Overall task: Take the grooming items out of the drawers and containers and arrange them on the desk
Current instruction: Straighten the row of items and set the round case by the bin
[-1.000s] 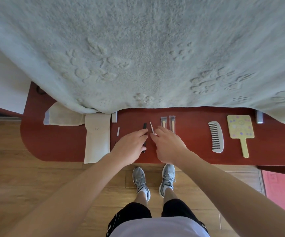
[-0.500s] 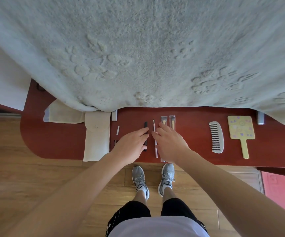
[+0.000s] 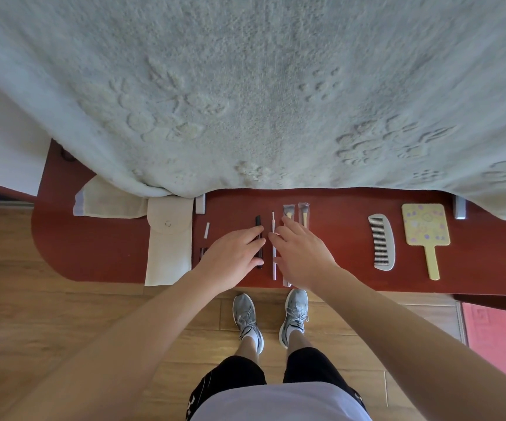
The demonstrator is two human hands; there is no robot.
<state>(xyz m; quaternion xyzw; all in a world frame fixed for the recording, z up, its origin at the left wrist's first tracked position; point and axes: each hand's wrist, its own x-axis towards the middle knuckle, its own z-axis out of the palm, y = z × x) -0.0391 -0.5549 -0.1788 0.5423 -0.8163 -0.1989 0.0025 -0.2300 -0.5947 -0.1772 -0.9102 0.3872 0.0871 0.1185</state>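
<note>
Judged nearly done | your left hand [image 3: 233, 253] rested slack on black stick [image 3: 258, 223] | right hand [image 3: 303, 256] flat, empty, beside white stick [image 3: 273, 221] | comb [image 3: 381, 244], mirror [image 3: 424, 227] lay rightward.

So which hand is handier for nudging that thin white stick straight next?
Right, probably. The right hand has its fingertips right beside the thin white stick, while the left hand rests on the black stick next to it.

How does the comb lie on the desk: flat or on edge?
Flat: the comb shows its whole broad side, teeth pointing left.
</note>
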